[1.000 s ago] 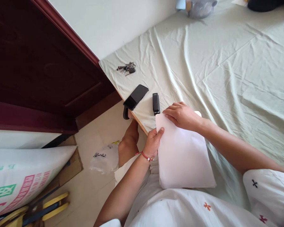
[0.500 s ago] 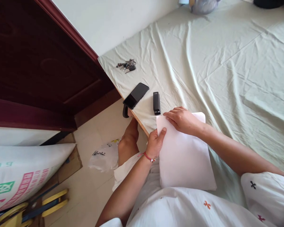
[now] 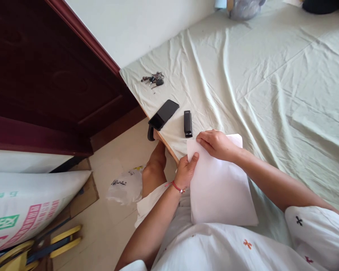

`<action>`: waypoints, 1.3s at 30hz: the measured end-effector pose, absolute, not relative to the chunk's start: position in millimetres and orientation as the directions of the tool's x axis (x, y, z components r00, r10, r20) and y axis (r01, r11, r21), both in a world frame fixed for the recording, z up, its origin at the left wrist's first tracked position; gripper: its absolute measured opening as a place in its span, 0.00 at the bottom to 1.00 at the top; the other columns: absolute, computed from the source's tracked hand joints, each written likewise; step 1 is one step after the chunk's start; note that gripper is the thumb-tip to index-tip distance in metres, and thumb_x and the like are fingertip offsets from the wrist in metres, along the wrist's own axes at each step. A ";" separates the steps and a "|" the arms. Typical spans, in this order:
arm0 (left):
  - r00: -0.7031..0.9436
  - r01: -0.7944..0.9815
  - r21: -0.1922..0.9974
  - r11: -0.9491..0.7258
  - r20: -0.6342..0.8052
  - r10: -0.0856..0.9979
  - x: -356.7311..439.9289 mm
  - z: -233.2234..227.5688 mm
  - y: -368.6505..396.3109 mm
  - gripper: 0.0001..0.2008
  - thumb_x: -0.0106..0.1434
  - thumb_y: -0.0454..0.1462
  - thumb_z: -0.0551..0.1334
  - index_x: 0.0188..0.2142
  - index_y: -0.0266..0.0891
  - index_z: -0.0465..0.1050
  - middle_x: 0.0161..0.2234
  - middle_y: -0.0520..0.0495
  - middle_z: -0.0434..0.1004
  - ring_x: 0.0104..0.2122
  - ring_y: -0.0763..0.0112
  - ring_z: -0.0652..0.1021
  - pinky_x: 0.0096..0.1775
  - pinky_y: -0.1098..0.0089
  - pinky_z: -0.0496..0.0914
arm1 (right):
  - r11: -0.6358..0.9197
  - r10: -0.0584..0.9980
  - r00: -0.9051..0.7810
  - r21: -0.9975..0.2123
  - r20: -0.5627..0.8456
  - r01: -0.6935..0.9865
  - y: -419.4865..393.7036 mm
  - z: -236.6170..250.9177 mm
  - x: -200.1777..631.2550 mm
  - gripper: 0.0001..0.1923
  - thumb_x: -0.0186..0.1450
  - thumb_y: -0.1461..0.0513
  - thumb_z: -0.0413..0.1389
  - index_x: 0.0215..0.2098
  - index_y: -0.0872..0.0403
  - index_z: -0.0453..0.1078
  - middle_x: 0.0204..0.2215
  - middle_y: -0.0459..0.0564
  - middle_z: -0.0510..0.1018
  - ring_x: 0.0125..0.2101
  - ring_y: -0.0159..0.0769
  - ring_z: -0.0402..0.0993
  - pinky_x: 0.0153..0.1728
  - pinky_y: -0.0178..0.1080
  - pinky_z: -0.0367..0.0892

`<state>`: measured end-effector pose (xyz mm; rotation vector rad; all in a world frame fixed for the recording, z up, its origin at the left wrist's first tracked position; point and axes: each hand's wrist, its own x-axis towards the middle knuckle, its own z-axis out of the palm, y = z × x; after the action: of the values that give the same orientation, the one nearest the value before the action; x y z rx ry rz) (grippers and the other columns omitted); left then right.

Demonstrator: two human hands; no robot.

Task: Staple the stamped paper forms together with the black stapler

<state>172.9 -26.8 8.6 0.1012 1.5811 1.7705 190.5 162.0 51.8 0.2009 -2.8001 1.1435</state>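
**Both hands on paper at its top L corner**

Head cam (only view): paper (image 3: 222,192), a white stack, lies in front of the person's shirt (image 3: 214,248), by the L edge of the cloth-covered bed (image 3: 265,52) (prob. a bed). Step in hand, I'd judge: holding & evening the sheets at the top L corner.

L hand (image 3: 185,171) is clamped on the paper's L side, thumb on top, fingers hidden, prob. underneath. R hand (image 3: 216,145) has fingers bunched on the top edge near that corner; can't tell if it pinches or just presses. Next move prob. calls for a firm L grip, w/ edges kept flush so sheets don't slip.

In the way: stapler (image 3: 188,124), black, just past the paper's top L corner, seemingly not touching; pushing the paper forward could bump it. Phone (image 3: 164,114) lies L of it, right at the bed's L edge. Keys (image 3: 154,79) sit farther up, nr the bed's far L corner. Plastic bag (image 3: 125,188) & white sack (image 3: 31,210) are off the bed, L side.
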 end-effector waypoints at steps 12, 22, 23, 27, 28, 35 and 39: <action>-0.641 -0.478 0.871 0.113 -0.434 0.633 174.0 10.8 -35.8 0.29 0.59 0.58 0.71 0.44 0.34 0.83 0.36 0.42 0.86 0.34 0.60 0.83 0.38 0.64 0.75 | 0.629 -0.026 -0.974 -0.754 0.224 -0.190 154.1 54.3 179.0 0.14 0.76 0.58 0.46 0.36 0.54 0.69 0.30 0.49 0.77 0.30 0.34 0.69 0.40 0.39 0.61; -0.744 -0.507 0.862 -0.013 -0.430 0.512 172.6 5.3 -62.1 0.25 0.60 0.54 0.73 0.46 0.36 0.84 0.44 0.40 0.87 0.42 0.56 0.85 0.50 0.58 0.78 | 0.683 0.253 -0.933 -0.731 0.257 -0.016 207.0 67.6 188.3 0.17 0.74 0.51 0.51 0.47 0.54 0.74 0.47 0.59 0.79 0.48 0.45 0.75 0.48 0.44 0.67; -0.753 -0.522 0.852 -0.043 -0.437 0.492 172.1 7.0 -63.2 0.26 0.59 0.54 0.73 0.45 0.36 0.84 0.43 0.40 0.87 0.42 0.55 0.85 0.49 0.58 0.79 | 0.636 0.322 -0.920 -0.771 0.225 0.034 213.7 64.9 196.7 0.19 0.73 0.49 0.52 0.51 0.53 0.74 0.49 0.59 0.79 0.49 0.45 0.76 0.50 0.45 0.68; -0.784 -0.545 0.827 -0.139 -0.444 0.434 172.3 9.8 -59.0 0.26 0.54 0.55 0.76 0.43 0.37 0.85 0.41 0.40 0.88 0.44 0.52 0.85 0.50 0.56 0.79 | 0.131 0.291 -0.935 -0.960 -0.202 0.249 218.4 44.2 236.4 0.29 0.71 0.40 0.52 0.55 0.51 0.75 0.45 0.56 0.82 0.45 0.46 0.80 0.45 0.44 0.74; -0.792 -0.544 0.824 -0.156 -0.443 0.421 173.1 9.1 -56.3 0.26 0.54 0.55 0.76 0.43 0.37 0.85 0.41 0.40 0.88 0.46 0.52 0.85 0.52 0.55 0.78 | -0.024 0.240 -0.925 -0.954 -0.295 0.298 215.3 38.3 245.2 0.31 0.69 0.37 0.54 0.55 0.51 0.75 0.41 0.55 0.83 0.41 0.46 0.81 0.41 0.44 0.75; -0.800 -0.526 0.837 -0.153 -0.425 0.424 173.1 10.4 -46.3 0.27 0.55 0.53 0.76 0.47 0.37 0.82 0.47 0.39 0.86 0.56 0.47 0.80 0.59 0.53 0.73 | -0.360 0.157 -0.780 -0.771 -0.605 0.526 194.6 18.2 275.3 0.23 0.55 0.44 0.72 0.32 0.54 0.80 0.31 0.56 0.85 0.28 0.44 0.82 0.28 0.40 0.77; -0.813 -0.491 0.821 -0.291 -0.311 0.493 147.9 24.1 -44.1 0.35 0.53 0.52 0.76 0.58 0.45 0.75 0.57 0.41 0.81 0.61 0.47 0.77 0.60 0.53 0.72 | -0.458 0.159 -0.744 -0.716 -0.648 0.526 190.5 17.6 281.3 0.21 0.53 0.48 0.74 0.31 0.55 0.81 0.30 0.55 0.85 0.26 0.42 0.82 0.28 0.39 0.78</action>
<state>147.9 -44.1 24.1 0.0025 1.3517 2.1259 281.3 190.5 17.6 -1.1482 -1.7236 2.6661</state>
